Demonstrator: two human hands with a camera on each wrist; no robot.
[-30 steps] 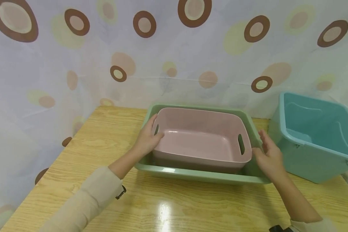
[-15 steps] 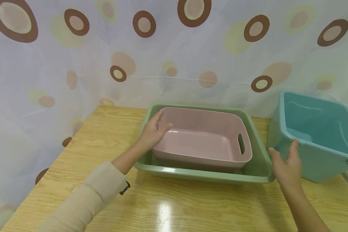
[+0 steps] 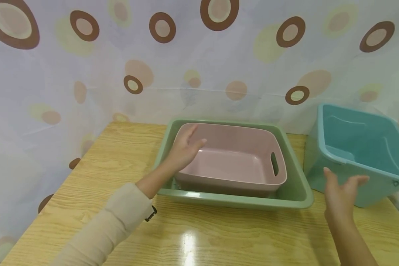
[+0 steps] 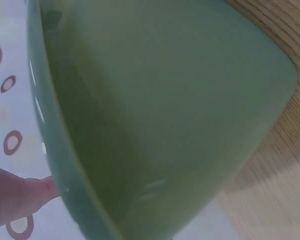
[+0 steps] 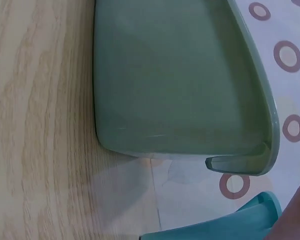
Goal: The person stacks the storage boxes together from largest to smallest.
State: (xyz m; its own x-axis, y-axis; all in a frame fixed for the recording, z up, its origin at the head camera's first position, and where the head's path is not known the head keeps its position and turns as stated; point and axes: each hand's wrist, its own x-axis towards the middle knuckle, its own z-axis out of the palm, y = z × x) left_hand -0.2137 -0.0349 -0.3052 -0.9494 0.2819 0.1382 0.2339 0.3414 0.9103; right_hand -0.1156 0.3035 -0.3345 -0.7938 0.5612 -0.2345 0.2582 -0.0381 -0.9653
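Observation:
A pink rectangular bin (image 3: 231, 162) with handle slots sits inside a larger green basin (image 3: 299, 184) on the table. My left hand (image 3: 185, 150) is over the pink bin's left end, thumb and fingers spread, hiding that handle slot. Whether it touches the bin I cannot tell. To the right of the basin, my right hand (image 3: 340, 197) is held in front of a blue bin (image 3: 355, 177), fingers apart and nothing in its grasp. In the left wrist view, part of the hand (image 4: 20, 195) shows beside the green wall (image 4: 65, 135).
The blue bin, taller than the basin, stands at the table's right side with its top uncovered. Wood-grain tabletop (image 3: 146, 236) stretches in front and to the left. Behind hangs a patterned sheet (image 3: 186, 62) with brown rings.
My left hand has come off the pink bin's left handle and shifted right. My right hand has left the pink bin's right end and moved right, past the basin's rim.

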